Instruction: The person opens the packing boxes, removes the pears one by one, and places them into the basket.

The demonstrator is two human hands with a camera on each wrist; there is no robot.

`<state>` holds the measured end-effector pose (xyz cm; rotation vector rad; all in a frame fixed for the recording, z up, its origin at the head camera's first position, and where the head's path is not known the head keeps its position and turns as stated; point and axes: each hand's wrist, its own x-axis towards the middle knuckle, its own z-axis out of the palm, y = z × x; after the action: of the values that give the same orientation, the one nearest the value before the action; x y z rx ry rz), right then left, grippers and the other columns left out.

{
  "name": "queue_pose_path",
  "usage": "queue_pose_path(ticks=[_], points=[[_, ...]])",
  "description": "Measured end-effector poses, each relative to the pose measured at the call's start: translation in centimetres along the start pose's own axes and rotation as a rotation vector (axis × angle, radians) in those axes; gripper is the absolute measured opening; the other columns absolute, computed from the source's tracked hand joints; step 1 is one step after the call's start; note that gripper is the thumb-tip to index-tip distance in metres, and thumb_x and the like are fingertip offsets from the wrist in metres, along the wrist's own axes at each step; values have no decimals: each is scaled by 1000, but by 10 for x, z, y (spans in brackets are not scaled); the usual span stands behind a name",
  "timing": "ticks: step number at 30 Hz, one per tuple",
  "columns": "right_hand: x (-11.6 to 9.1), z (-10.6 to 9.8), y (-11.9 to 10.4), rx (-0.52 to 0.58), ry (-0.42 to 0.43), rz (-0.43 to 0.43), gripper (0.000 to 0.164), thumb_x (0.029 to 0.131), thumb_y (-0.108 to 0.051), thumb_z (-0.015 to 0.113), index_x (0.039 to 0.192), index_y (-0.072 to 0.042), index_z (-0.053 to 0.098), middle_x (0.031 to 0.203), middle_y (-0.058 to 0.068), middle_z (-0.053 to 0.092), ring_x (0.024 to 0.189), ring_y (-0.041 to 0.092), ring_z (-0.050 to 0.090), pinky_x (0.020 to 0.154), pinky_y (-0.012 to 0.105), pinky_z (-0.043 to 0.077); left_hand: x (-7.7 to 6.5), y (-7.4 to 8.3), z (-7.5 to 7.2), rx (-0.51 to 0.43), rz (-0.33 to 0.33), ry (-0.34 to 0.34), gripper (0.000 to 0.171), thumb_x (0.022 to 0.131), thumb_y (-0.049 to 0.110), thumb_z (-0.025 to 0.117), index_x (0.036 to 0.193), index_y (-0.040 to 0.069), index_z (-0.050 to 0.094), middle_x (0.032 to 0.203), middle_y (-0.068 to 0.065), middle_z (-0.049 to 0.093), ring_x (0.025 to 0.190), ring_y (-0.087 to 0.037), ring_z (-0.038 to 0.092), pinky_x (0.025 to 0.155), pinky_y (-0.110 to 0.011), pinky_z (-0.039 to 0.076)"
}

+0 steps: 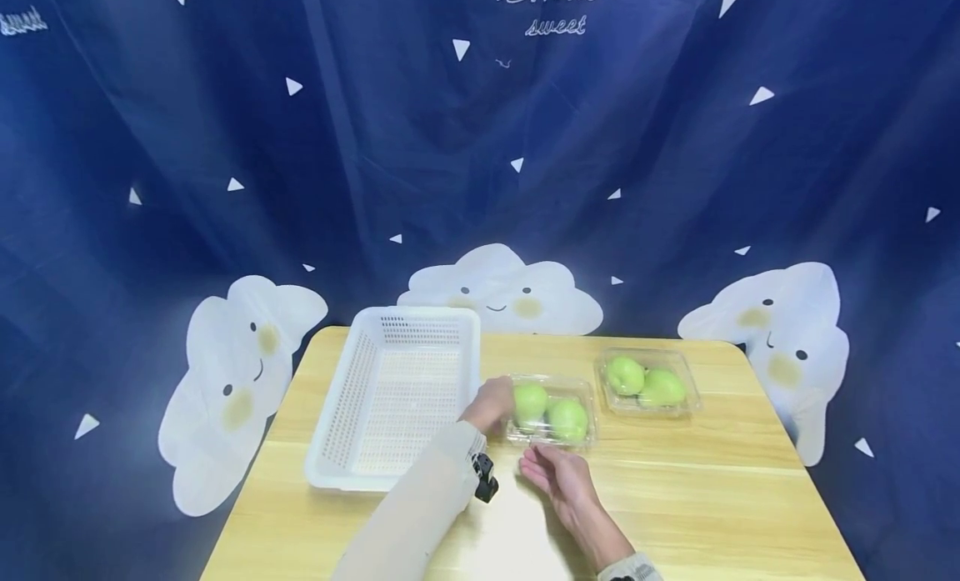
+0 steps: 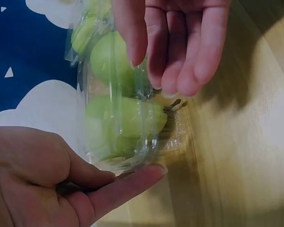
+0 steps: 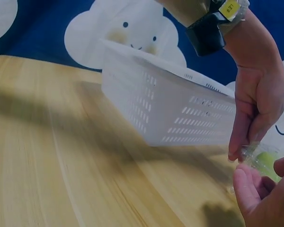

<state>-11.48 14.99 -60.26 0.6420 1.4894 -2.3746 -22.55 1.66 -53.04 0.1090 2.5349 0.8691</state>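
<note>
A clear plastic clamshell box [image 1: 553,387] with two green pears [image 1: 567,419] in it sits mid-table. My left hand [image 1: 491,404] is at its left end, thumb and fingers pinching the plastic edge, as the left wrist view shows. One pear [image 2: 118,125] there has a dark stem pointing toward the near side. At the near long side of the box is my right hand [image 1: 566,481], palm turned inward, its fingers loosely bent and holding nothing. Its fingertips come right up to the box's front edge in the left wrist view.
Left of the box stands a white perforated plastic basket [image 1: 390,483]. A second clear box [image 1: 686,373] with two green pears is farther back on the right. Behind the wooden table [image 1: 712,498] hangs a dark blue curtain [image 1: 450,147] with clouds.
</note>
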Motion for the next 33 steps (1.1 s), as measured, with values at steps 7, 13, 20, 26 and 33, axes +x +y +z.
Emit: queue_pose_path(ticks=[7, 13, 20, 26, 33], points=[[2, -1, 2, 25, 35, 7, 44, 104, -12, 56, 136, 17, 47, 99, 12, 76, 88, 18, 78, 91, 31, 65, 2, -4, 10, -72, -21, -5, 19, 84, -1, 77, 100, -6, 69, 81, -21, 71, 63, -34, 74, 53, -36, 64], [4, -5, 4, 79, 57, 9, 39, 104, -11, 58, 132, 16, 52, 94, 10, 77, 85, 17, 78, 89, 29, 65, 3, -8, 18, -166, -32, 25, 17, 91, -1, 70, 106, -9, 70, 73, -21, 72, 51, -28, 69, 42, -28, 58], [7, -8, 5, 104, 86, -12, 30, 104, -10, 58, 124, 13, 59, 91, 8, 78, 82, 14, 77, 88, 27, 65, -2, -8, 25, -180, -25, 86, 26, 86, -11, 67, 112, -11, 69, 69, -22, 71, 56, -33, 73, 44, -32, 60], [11, -9, 7, 75, 100, -34, 28, 105, -12, 59, 122, 10, 61, 91, 6, 77, 84, 12, 76, 89, 26, 65, -2, -7, 29, -220, -66, 106, 47, 78, -22, 55, 123, -14, 64, 70, -23, 71, 44, -21, 63, 43, -30, 59], [15, -11, 11, 25, 116, -71, 36, 105, -12, 57, 129, 14, 54, 93, 5, 75, 84, 11, 75, 89, 26, 65, 1, -16, 39, -248, -14, 147, 25, 81, -16, 53, 100, -16, 68, 53, -14, 65, 35, -16, 54, 30, -18, 40]])
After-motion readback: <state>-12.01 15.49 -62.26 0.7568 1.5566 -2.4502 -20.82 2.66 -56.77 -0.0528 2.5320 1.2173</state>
